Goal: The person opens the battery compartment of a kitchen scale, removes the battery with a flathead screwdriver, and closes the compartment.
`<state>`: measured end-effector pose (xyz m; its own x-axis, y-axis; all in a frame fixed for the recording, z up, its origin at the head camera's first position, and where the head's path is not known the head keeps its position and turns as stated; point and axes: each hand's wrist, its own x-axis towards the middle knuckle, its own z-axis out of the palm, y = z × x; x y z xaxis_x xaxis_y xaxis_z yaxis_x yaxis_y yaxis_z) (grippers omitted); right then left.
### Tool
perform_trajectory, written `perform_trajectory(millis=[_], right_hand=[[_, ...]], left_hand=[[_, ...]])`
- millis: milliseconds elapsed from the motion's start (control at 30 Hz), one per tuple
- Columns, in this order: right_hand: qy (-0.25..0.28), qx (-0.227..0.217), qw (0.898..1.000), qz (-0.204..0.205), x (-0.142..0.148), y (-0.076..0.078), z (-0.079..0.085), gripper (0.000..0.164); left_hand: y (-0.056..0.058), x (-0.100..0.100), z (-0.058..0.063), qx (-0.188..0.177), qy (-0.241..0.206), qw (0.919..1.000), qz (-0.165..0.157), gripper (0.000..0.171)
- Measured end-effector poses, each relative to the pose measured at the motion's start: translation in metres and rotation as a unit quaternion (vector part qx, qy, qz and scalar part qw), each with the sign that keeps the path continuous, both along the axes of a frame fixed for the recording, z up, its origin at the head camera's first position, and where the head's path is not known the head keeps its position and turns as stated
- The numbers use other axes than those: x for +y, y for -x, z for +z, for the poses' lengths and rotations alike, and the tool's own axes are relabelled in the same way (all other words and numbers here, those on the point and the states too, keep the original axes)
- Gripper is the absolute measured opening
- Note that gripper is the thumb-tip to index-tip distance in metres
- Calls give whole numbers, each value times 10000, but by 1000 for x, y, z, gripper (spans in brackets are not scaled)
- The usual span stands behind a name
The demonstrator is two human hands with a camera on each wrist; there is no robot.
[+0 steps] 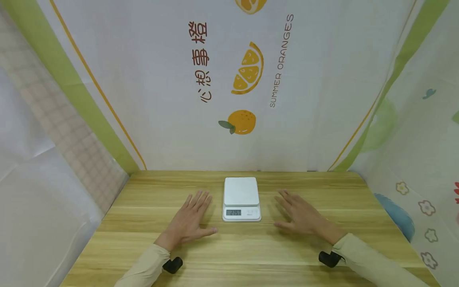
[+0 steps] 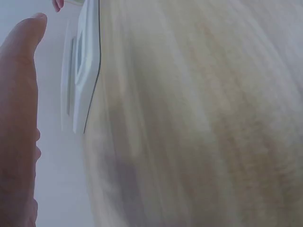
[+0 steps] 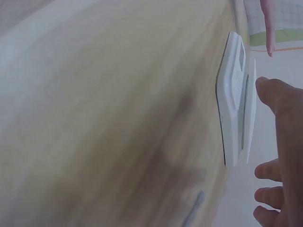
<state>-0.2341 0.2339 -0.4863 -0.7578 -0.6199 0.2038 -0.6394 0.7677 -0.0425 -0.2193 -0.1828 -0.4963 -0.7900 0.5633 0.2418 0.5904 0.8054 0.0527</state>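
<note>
A white digital kitchen scale (image 1: 241, 192) lies near the back of the wooden table, its small grey display (image 1: 234, 213) lit with digits too faint to read surely. To its left my left hand (image 1: 190, 219) is spread with straight fingers, apart from the scale and holding nothing. My right hand (image 1: 297, 213) is on the other side, fingers extended, also holding nothing. In the left wrist view the scale (image 2: 87, 56) shows edge-on beyond my thumb (image 2: 21, 61). The right wrist view has the scale (image 3: 232, 94) beside my right thumb and fingertips (image 3: 267, 196).
The wooden table (image 1: 236, 255) ends at a hanging white cloth (image 1: 161, 131) printed with oranges. More cloth hangs at the left and right sides. A black wrist camera (image 1: 173, 265) sits under the left wrist, another black camera (image 1: 329, 259) under the right.
</note>
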Motion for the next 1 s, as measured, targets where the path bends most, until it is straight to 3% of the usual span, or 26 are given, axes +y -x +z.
perform_trajectory(millis=[167,367,800,1000], right_hand=[[-28,-49,10000,-15,-3,5,10,83],[299,-180,9993,-164,-13,15,15,82],[881,-585,9931,-504,-44,40,4,78],[1026,-971,9868,-797,-56,49,-5,77]], left_hand=[[4,3,8,-171,-79,9998,20,99],[19,10,15,-432,-391,9981,194,95],[42,34,1,-930,-1241,9868,463,90],[48,47,-3,-903,-1477,9832,574,82]])
